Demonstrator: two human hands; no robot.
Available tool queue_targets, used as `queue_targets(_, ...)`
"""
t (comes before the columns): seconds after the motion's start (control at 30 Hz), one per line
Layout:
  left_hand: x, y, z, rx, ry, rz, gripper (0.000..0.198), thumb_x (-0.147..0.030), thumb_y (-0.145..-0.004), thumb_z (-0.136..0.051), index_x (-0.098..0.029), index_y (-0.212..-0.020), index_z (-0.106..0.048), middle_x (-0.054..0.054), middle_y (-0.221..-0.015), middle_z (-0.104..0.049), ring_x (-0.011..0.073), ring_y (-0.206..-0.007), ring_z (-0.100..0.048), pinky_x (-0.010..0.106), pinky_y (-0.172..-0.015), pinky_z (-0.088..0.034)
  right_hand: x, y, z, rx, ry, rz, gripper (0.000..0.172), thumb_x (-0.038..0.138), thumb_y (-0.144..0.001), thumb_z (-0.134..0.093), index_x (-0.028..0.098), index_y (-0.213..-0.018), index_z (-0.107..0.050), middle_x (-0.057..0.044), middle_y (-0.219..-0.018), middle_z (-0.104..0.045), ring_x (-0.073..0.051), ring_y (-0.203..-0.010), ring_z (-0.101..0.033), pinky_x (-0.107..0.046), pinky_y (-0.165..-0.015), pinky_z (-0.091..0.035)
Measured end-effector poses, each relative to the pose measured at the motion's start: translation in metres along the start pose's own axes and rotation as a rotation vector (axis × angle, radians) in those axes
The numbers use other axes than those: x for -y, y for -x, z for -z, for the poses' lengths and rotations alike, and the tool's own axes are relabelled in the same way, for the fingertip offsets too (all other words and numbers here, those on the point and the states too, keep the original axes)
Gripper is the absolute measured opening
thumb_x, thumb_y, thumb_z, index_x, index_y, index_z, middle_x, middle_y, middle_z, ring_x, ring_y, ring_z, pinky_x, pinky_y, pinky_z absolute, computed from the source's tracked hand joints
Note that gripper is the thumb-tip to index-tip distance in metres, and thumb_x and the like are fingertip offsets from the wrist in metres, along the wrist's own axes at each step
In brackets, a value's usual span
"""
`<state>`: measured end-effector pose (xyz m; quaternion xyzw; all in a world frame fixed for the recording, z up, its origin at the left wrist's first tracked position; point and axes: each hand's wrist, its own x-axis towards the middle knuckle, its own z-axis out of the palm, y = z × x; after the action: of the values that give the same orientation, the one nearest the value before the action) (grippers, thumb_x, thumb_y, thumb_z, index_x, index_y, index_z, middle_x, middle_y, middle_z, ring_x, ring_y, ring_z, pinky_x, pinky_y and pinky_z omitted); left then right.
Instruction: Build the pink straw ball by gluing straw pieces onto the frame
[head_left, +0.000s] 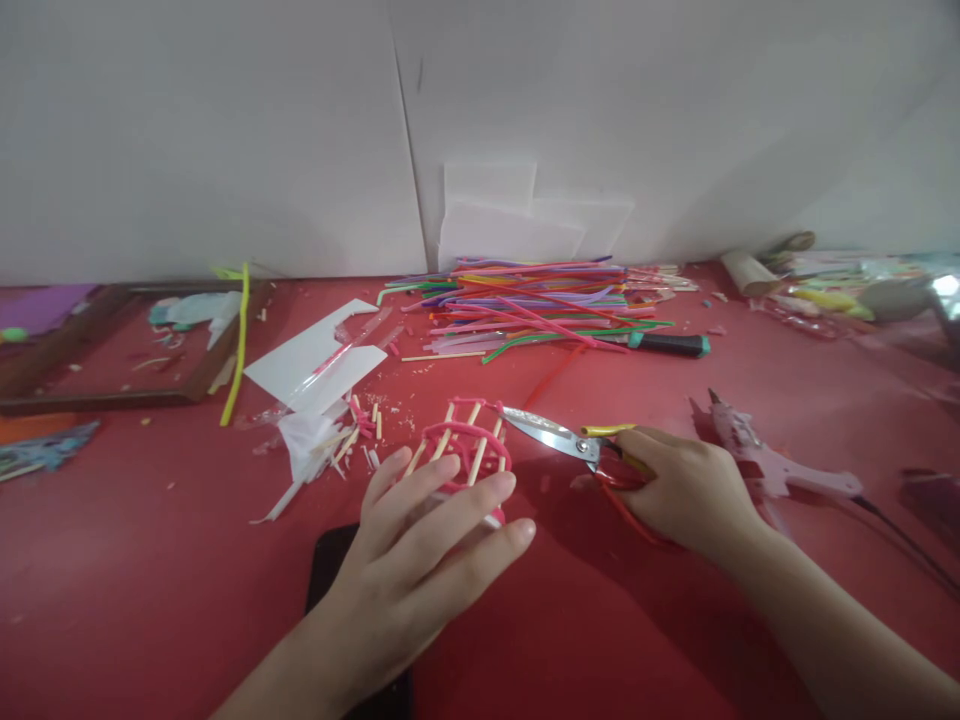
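My left hand [427, 535] reaches over a small basket-like frame [466, 440] made of pink pipe cleaner and short wooden sticks, its fingers stretched out and resting on the frame's near side. My right hand [682, 490] is closed round the red and yellow handles of a pair of scissors [551, 433]. The blades point left and their tip touches the frame's right edge. A black phone [326, 565] lies partly hidden under my left wrist.
A heap of coloured pipe cleaners [525, 305] lies at the back by the white wall, with a black-handled tool [667, 344] beside it. A pink glue gun [765, 460] lies right of my right hand. White paper scraps [311, 365], stick offcuts and a wooden frame [112, 345] lie left.
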<state>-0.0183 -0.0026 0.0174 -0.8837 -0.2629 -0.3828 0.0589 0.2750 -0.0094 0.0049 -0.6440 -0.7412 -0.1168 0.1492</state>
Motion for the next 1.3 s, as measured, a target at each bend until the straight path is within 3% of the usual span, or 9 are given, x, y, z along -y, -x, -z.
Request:
queue_targets(0.17,-0.0006,-0.0002,-0.0006,-0.003,0.003,0.000,0.047,0.002,-0.080,-0.071,-0.027,-0.117,-0.069,0.002,-0.128,-0.065,0.0249,-0.130,-0.050,0.052,-0.124,-0.030,-0.0006,0.0004,0.0001,-0.066,0.022,0.046,0.053,0.064,-0.089,-0.049,0.021,-0.061,-0.060,-0.002,-0.056,-0.065,-0.015,-0.047,-0.058,-0.027,-0.049,-0.024)
queue_targets(0.37,-0.0007,-0.0051,-0.0014,-0.061,-0.140,0.049,0.059,-0.002,-0.071,-0.078,-0.006,-0.126,-0.058,0.016,-0.129,-0.056,0.0319,-0.128,-0.051,0.043,-0.116,-0.042,-0.0019,0.0025,-0.0015,-0.059,0.001,0.057,0.047,0.061,-0.088,-0.053,0.022,-0.064,-0.063,-0.001,-0.061,-0.071,-0.015,-0.050,-0.061,-0.028,-0.050,-0.026)
queue_targets(0.73,0.0004,-0.0072,-0.0019,-0.082,-0.078,0.060,0.054,0.002,-0.068,-0.078,-0.007,-0.118,-0.059,0.012,-0.117,-0.054,0.0285,-0.114,-0.056,0.045,-0.109,-0.045,0.0021,0.0019,0.0033,0.119,-0.083,-0.059,0.028,0.049,-0.075,-0.062,0.024,-0.067,-0.069,0.000,-0.062,-0.074,-0.018,-0.048,-0.065,-0.027,-0.046,-0.026)
queue_targets(1.0,0.0003,-0.0063,-0.0007,-0.084,-0.078,0.049,0.055,0.004,-0.067,-0.078,-0.008,-0.117,-0.059,0.013,-0.118,-0.054,0.0295,-0.115,-0.055,0.047,-0.108,-0.045,0.0041,0.0030,0.0046,0.161,-0.174,-0.063,0.039,0.055,-0.084,-0.057,0.023,-0.065,-0.068,-0.002,-0.061,-0.073,-0.017,-0.048,-0.065,-0.026,-0.046,-0.029)
queue_targets(1.1,0.0002,-0.0074,-0.0004,-0.077,-0.078,0.051,0.056,0.005,-0.066,-0.077,-0.007,-0.118,-0.059,0.013,-0.117,-0.054,0.0298,-0.115,-0.055,0.047,-0.108,-0.046,0.0044,0.0035,0.0025,0.122,-0.182,-0.038,0.036,0.051,-0.086,-0.056,0.023,-0.066,-0.068,-0.001,-0.062,-0.074,-0.016,-0.048,-0.065,-0.026,-0.046,-0.030)
queue_targets(1.3,0.0039,-0.0087,-0.0043,-0.158,-0.024,0.163,0.067,0.001,-0.067,-0.076,-0.007,-0.128,-0.051,0.016,-0.116,-0.054,0.0319,-0.114,-0.055,0.053,-0.107,-0.046,-0.0041,0.0009,-0.0045,-0.134,-0.194,-0.019,0.041,0.051,-0.088,-0.056,0.021,-0.060,-0.057,0.001,-0.051,-0.060,-0.011,-0.043,-0.054,-0.024,-0.047,-0.032)
